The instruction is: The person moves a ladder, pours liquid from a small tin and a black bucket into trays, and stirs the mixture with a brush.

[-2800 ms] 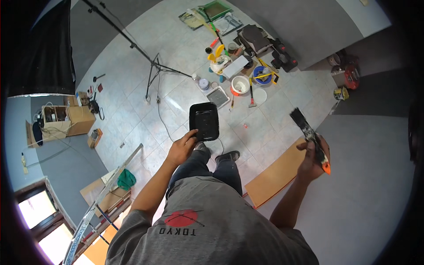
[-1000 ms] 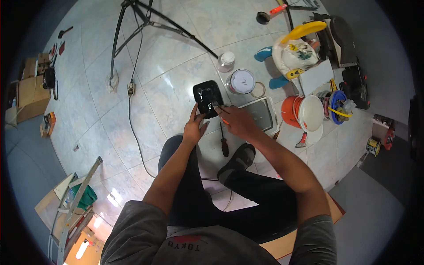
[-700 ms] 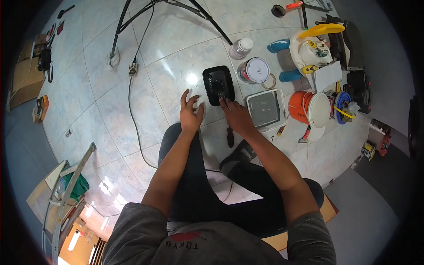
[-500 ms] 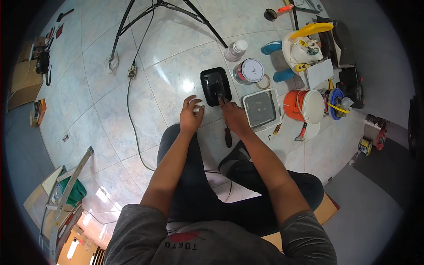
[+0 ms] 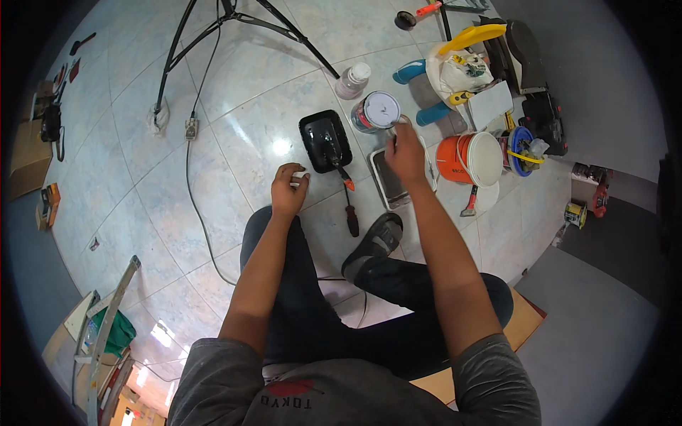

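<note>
A paintbrush [image 5: 341, 172] with an orange-tipped handle leans in a black tray [image 5: 306, 148] holding glossy black liquid. My left hand [image 5: 288, 193] rests near my knee, left of the tray, fingers curved and thumb apart. A small whitish patch shows by its fingertips; whether it is floor or a scrap is unclear. My right hand [image 5: 407, 160] is over the corner of a grey-filled white tray [image 5: 376, 181], beside a lidded can [image 5: 366, 117]. Its fingers are bent together where a tan ring lay, mostly hiding that spot. A screwdriver [image 5: 352, 221] lies between the tray and my foot.
A clear bottle [image 5: 349, 84] stands behind the can. To the right are an orange bucket [image 5: 449, 157] with a white lid, a scraper [image 5: 469, 202] and a white stool [image 5: 439, 74] with blue legs. A black tripod [image 5: 231, 15] stands ahead; a cable [image 5: 190, 167] crosses the floor left.
My right hand has let go of the paintbrush and moved right to beside the can. The brush now lies in the black tray. The whole view has shifted slightly.
</note>
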Available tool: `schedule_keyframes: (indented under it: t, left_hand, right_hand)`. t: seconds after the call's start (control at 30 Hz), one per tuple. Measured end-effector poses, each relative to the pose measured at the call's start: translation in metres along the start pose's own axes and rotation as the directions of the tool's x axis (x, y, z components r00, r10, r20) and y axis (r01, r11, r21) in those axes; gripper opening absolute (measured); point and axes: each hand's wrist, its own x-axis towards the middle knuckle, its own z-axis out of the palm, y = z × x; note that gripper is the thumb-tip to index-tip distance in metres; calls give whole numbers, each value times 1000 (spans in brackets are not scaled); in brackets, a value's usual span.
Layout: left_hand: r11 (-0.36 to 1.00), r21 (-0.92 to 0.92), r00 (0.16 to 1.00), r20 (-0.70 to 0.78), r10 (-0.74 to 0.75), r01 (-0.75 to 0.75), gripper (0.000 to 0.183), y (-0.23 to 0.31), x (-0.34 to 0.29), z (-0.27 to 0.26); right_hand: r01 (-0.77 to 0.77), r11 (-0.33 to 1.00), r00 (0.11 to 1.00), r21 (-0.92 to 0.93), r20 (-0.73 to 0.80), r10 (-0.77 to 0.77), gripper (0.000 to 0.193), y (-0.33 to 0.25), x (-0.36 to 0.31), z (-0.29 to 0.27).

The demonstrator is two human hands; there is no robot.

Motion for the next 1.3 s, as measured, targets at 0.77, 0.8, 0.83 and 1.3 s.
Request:
schedule_keyframes:
  t: [0.77, 0.8, 0.83, 1.3]
  left_hand:
    - [996, -64, 993, -98, -68, 62, 23, -17, 14, 6]
    - [993, -81, 992, -86, -97, 90, 23, -18, 14, 6]
    - [988, -96, 990, -72, -125, 118, 22, -19, 14, 6]
    - [993, -81, 996, -12, -92, 91, 27, -19, 11, 3]
  right_hand:
    - [-126, 972, 888, -196, 414, 199, 98, -13, 99, 5]
    - [-162, 976, 888, -148, 410, 210, 97, -14, 96, 7]
    - [-199, 975, 887, -98, 406, 222, 97, -15, 92, 9]
    - [-350, 935, 832, -66, 436, 342, 134, -30, 66, 19]
